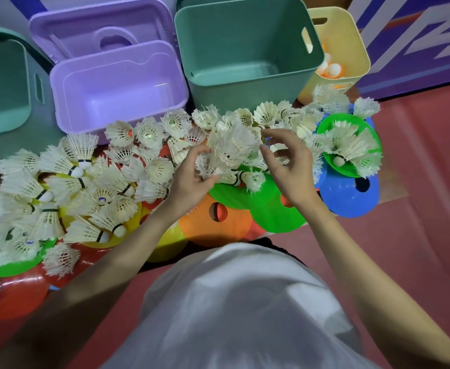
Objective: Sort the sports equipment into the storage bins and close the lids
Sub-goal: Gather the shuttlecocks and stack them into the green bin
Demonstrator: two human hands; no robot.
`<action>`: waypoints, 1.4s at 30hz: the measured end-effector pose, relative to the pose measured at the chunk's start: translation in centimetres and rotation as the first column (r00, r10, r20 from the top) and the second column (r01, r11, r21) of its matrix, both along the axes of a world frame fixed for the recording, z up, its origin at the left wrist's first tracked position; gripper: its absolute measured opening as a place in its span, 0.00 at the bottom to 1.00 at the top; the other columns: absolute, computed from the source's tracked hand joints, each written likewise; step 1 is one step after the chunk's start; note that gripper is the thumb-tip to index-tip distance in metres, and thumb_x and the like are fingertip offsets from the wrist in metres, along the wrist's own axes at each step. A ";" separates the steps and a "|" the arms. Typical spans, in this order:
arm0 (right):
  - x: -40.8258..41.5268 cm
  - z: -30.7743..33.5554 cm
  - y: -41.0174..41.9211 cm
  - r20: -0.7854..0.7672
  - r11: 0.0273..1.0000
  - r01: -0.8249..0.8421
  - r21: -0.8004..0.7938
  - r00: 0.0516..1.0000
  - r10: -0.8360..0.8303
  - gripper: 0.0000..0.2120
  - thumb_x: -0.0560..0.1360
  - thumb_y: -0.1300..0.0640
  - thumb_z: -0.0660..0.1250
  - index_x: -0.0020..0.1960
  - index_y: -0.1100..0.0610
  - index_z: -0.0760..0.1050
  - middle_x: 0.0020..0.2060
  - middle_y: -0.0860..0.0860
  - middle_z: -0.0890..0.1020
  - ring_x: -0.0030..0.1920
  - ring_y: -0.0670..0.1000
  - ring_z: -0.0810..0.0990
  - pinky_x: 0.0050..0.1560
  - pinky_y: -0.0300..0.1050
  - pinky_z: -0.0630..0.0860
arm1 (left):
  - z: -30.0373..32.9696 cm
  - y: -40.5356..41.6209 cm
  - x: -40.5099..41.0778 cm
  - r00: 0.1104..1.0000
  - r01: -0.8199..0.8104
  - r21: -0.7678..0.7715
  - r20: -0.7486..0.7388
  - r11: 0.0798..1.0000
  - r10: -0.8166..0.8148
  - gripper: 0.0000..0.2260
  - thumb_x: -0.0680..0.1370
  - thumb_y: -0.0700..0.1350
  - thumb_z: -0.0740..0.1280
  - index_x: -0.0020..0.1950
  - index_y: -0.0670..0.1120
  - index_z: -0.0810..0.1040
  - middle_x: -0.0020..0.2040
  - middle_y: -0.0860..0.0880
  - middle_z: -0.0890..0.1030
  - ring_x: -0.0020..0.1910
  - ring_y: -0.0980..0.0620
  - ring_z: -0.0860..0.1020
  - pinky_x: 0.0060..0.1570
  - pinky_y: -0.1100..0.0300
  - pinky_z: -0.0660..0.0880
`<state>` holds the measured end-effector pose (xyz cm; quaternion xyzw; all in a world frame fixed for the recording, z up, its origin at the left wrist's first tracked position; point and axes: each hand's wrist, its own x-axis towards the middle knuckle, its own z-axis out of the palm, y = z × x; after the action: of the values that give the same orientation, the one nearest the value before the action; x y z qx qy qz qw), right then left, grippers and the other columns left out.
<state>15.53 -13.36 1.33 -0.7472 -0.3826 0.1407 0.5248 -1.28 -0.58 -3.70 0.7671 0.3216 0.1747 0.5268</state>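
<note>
Red sports flooring (pixel 418 182) carries everything, with a purple-and-white wall behind the bins. Nearest the person, flat disc cones (pixel 218 222) in orange, green, yellow and blue lie overlapped on the floor, and loose feather shuttlecocks (pixel 66 166) are heaped over them from the left edge across to the right. Above the middle of that heap the left hand (pixel 189 177) grasps a clump of shuttlecocks (pixel 232 150), thumb and fingers curled round its lower part, wrist bent upward. The right hand (pixel 287 169) is beside the clump with fingers loosely curved, thumb and forefinger tips touching the feathers; whether it truly pinches them I cannot tell. Beyond stand the open purple bin (pixel 66 75), the empty green bin (pixel 317 57), a yellow bin (pixel 357 43) behind it and another green bin (pixel 32 81) at left. Likely risk: the tangled clump sheds shuttlecocks on the lift, or snagged feathers drag neighbours off the cones, since the grip catches only its base.
</note>
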 end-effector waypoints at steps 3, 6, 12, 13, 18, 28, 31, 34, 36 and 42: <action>0.0 -2.2 -1.1 -0.106 0.984 0.122 -0.127 0.985 -0.136 0.04 0.76 0.63 0.65 0.50 0.58 0.78 0.41 0.48 0.81 0.39 0.41 0.76 0.39 0.35 0.72 | -0.3 -0.1 -0.4 1.000 -0.013 -0.004 -0.009 1.000 0.013 0.22 0.74 0.38 0.71 0.65 0.47 0.68 0.61 0.64 0.70 0.36 0.61 0.73 0.36 0.66 0.70; 0.0 -5.2 -1.7 -0.074 0.896 0.049 -0.440 0.993 -0.091 0.01 0.75 0.61 0.67 0.45 0.58 0.78 0.37 0.49 0.80 0.36 0.45 0.76 0.40 0.43 0.73 | -0.5 -0.2 -0.9 1.000 -0.017 -0.034 -0.002 0.999 0.017 0.21 0.75 0.40 0.71 0.63 0.52 0.68 0.62 0.65 0.70 0.50 0.53 0.76 0.42 0.64 0.74; -1.1 -8.9 -0.3 0.006 0.723 0.036 -0.690 0.999 -0.044 0.19 0.73 0.49 0.70 0.38 0.66 0.76 0.32 0.59 0.79 0.34 0.58 0.76 0.35 0.51 0.73 | -0.7 -0.4 -1.4 1.000 -0.010 -0.045 0.000 0.999 0.010 0.21 0.75 0.39 0.71 0.64 0.50 0.68 0.65 0.58 0.70 0.53 0.38 0.73 0.42 0.67 0.70; -1.2 -9.2 0.0 0.017 0.715 0.046 -0.697 0.999 -0.048 0.19 0.73 0.50 0.69 0.34 0.65 0.74 0.28 0.58 0.76 0.31 0.57 0.73 0.32 0.49 0.70 | -0.6 -0.3 -1.5 1.000 -0.013 -0.046 0.007 0.999 0.013 0.21 0.75 0.39 0.71 0.64 0.50 0.68 0.65 0.58 0.70 0.53 0.41 0.74 0.43 0.64 0.71; -1.1 -8.6 0.1 0.032 0.730 0.081 -0.679 0.996 -0.080 0.10 0.71 0.57 0.66 0.36 0.62 0.78 0.32 0.57 0.81 0.34 0.57 0.78 0.34 0.50 0.74 | 0.2 -0.1 -1.6 1.000 -0.029 -0.076 0.007 0.997 0.030 0.22 0.74 0.37 0.71 0.63 0.54 0.68 0.61 0.68 0.70 0.57 0.58 0.75 0.49 0.52 0.77; 0.4 0.9 -0.5 0.099 0.937 0.304 -0.170 0.952 -0.291 0.06 0.73 0.59 0.61 0.39 0.61 0.69 0.32 0.54 0.75 0.33 0.54 0.71 0.33 0.50 0.67 | 1.8 1.5 0.1 1.000 0.000 0.093 0.018 0.996 -0.001 0.23 0.72 0.39 0.72 0.65 0.46 0.69 0.59 0.65 0.72 0.60 0.61 0.72 0.55 0.55 0.73; 2.1 2.5 0.6 0.111 0.933 0.359 -0.014 0.928 -0.356 0.04 0.75 0.61 0.59 0.41 0.58 0.66 0.34 0.51 0.72 0.35 0.50 0.69 0.36 0.42 0.65 | 2.8 2.4 1.4 0.999 0.034 0.156 0.010 0.987 -0.036 0.23 0.71 0.39 0.72 0.64 0.44 0.69 0.58 0.58 0.73 0.62 0.60 0.71 0.59 0.49 0.74; 4.2 3.4 1.6 0.116 0.948 0.312 0.059 0.941 -0.317 0.04 0.75 0.62 0.59 0.42 0.57 0.66 0.35 0.53 0.72 0.37 0.50 0.69 0.38 0.41 0.65 | 3.9 3.3 2.7 0.998 0.060 0.227 -0.015 0.972 -0.058 0.22 0.72 0.36 0.71 0.64 0.42 0.70 0.60 0.50 0.74 0.61 0.56 0.72 0.59 0.51 0.73; 5.5 3.7 2.3 0.089 0.973 0.225 0.060 0.969 -0.229 0.04 0.74 0.63 0.59 0.41 0.58 0.67 0.35 0.53 0.72 0.36 0.49 0.69 0.37 0.41 0.65 | 4.6 3.9 3.5 0.997 0.071 0.241 -0.017 0.968 -0.069 0.23 0.72 0.36 0.71 0.65 0.43 0.70 0.59 0.49 0.74 0.61 0.54 0.72 0.59 0.51 0.73; 8.6 3.7 4.6 -0.101 0.997 -0.070 0.022 0.992 0.071 0.02 0.72 0.64 0.59 0.41 0.60 0.70 0.32 0.51 0.71 0.34 0.46 0.67 0.34 0.38 0.63 | 6.1 5.5 6.5 0.997 0.078 0.247 -0.044 0.966 -0.069 0.23 0.71 0.33 0.69 0.65 0.44 0.70 0.59 0.50 0.74 0.60 0.57 0.71 0.57 0.65 0.69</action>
<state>24.17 -8.76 5.03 -0.7203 -0.3829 0.1935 0.5450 5.20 4.95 2.38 0.8414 0.2778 0.1806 0.4269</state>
